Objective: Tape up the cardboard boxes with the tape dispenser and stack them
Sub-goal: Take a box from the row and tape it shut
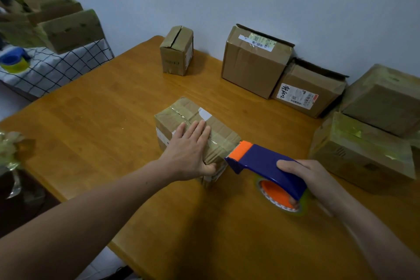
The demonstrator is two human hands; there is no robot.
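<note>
A small cardboard box [181,111] with clear tape along its top lies in the middle of the wooden table [91,125]. My left hand [191,150] presses flat on the box top, fingers straight, thumb down over the near edge. My right hand [306,173] grips the blue and orange tape dispenser [256,161]. Its orange cutter end touches the box's near right corner. The tape roll hangs under the dispenser, just above the table.
A small open-topped box [176,51] stands at the far edge. Two larger boxes [254,63] [309,91] lean by the wall. Two taped boxes [363,150] are stacked at the right. More boxes [68,29] and another dispenser [13,59] sit on a checked cloth at left.
</note>
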